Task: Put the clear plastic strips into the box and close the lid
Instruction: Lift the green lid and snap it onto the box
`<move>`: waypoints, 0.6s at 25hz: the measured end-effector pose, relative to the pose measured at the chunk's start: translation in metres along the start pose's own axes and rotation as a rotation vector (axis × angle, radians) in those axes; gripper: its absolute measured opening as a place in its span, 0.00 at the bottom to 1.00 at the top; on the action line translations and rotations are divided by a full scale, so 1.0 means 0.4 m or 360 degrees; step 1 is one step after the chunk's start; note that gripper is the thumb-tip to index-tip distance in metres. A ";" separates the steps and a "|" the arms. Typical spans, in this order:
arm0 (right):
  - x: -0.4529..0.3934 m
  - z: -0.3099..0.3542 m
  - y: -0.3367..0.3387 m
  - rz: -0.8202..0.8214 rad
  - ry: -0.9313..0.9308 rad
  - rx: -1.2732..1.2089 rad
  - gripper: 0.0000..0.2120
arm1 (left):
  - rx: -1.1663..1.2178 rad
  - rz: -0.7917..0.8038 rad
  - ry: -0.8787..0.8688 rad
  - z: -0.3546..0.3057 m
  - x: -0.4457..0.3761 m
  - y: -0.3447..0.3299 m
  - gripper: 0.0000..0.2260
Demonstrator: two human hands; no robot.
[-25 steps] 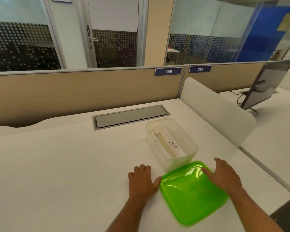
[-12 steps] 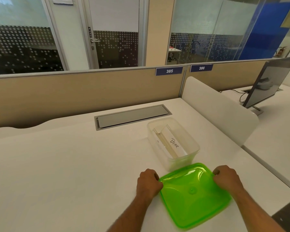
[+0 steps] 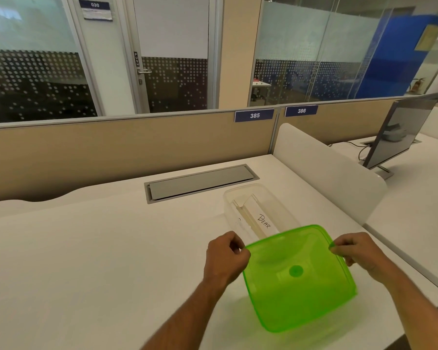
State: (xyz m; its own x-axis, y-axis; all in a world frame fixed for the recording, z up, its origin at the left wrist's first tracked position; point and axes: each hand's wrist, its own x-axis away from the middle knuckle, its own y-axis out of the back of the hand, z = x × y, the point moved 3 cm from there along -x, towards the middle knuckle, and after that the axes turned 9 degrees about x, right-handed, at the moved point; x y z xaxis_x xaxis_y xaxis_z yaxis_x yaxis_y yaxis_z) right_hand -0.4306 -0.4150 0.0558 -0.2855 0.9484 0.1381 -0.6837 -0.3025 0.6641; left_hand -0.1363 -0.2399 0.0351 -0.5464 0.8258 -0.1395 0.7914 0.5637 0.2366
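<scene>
Head view, two hands (image 3: 225,258) (image 3: 359,251) gripping one lid (image 3: 299,276)

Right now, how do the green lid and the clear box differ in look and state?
The green lid is tinted bright green; the clear box is colourless and see-through. The lid is held in the air, pinched at two corners by the left hand and right hand; the box rests on the desk, untouched and open. The lid is shallow; the box is deeper and holds strips. Both are rounded-corner plastic.
</scene>
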 end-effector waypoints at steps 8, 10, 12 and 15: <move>-0.016 0.155 0.004 -0.0081 0.0303 -0.0677 0.10 | 0.0194 -0.0444 -0.0532 -0.119 -0.091 0.101 0.03; -0.019 0.196 0.002 -0.0152 0.0435 -0.0707 0.12 | 0.0249 -0.0566 -0.0627 -0.136 -0.110 0.120 0.04; -0.022 0.230 -0.002 -0.0201 0.0557 -0.0704 0.13 | 0.0283 -0.0674 -0.0615 -0.144 -0.131 0.137 0.06; -0.024 0.269 -0.018 -0.0317 0.0706 -0.0602 0.14 | 0.0335 -0.0726 -0.0513 -0.149 -0.158 0.151 0.10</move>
State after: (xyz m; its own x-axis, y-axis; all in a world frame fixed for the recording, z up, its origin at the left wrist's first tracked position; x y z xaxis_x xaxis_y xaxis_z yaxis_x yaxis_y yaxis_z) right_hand -0.3507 -0.4117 0.1286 -0.3247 0.8847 -0.3345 -0.9202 -0.2137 0.3279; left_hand -0.0704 -0.2593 0.1154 -0.7594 0.4448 -0.4748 0.5515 0.8273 -0.1070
